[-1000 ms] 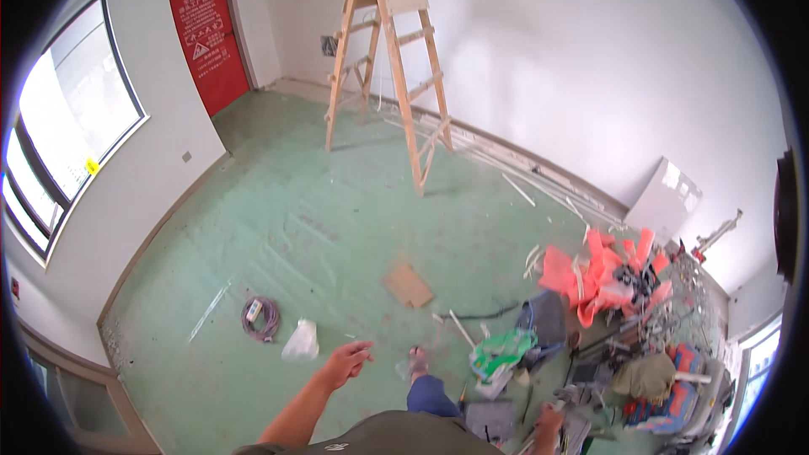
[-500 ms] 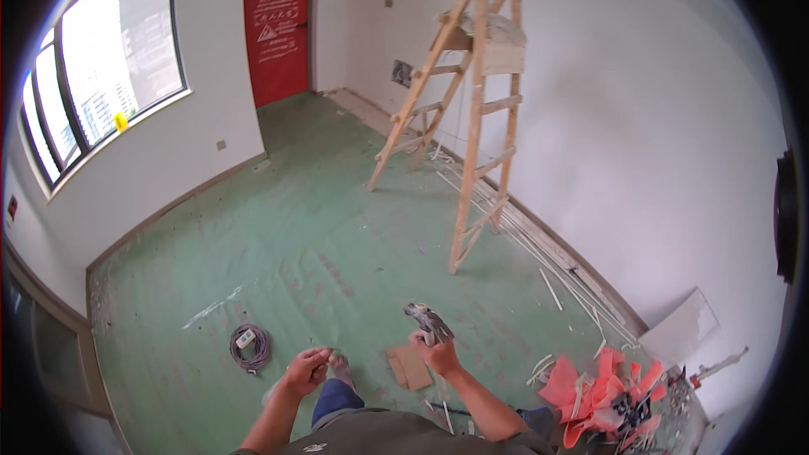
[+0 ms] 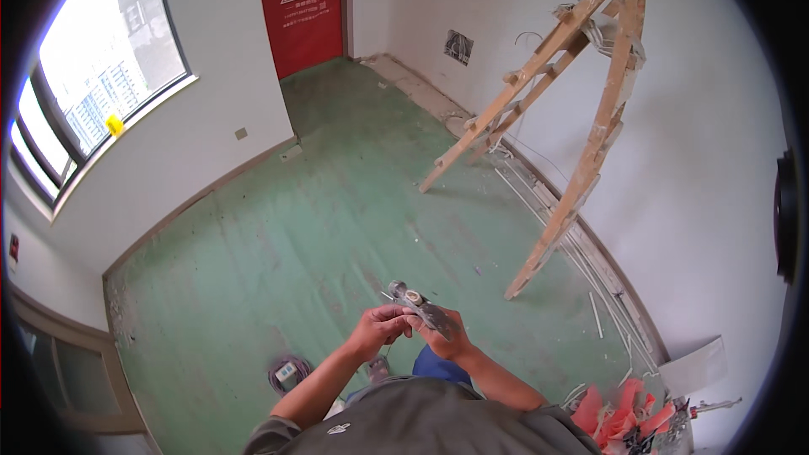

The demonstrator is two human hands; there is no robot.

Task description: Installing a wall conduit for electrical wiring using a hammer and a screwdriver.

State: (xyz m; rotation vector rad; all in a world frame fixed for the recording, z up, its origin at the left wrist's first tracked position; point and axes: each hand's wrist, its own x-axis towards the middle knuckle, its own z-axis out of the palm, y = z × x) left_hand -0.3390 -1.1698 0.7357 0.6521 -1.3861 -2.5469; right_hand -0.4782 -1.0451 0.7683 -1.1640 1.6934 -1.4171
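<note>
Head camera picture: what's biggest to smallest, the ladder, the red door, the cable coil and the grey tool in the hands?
1. Ladder
2. Red door
3. Grey tool and cable coil: too alike to rank; the tool looks nearer the camera.

Looks down and ahead from the wearer's head, close above left hand (image 3: 379, 331) and right hand (image 3: 447, 339), reaching across the floor (image 3: 295, 219) to its far corner by the door (image 3: 308, 17) (wide fisheye, bending the floor's left edge).
</note>
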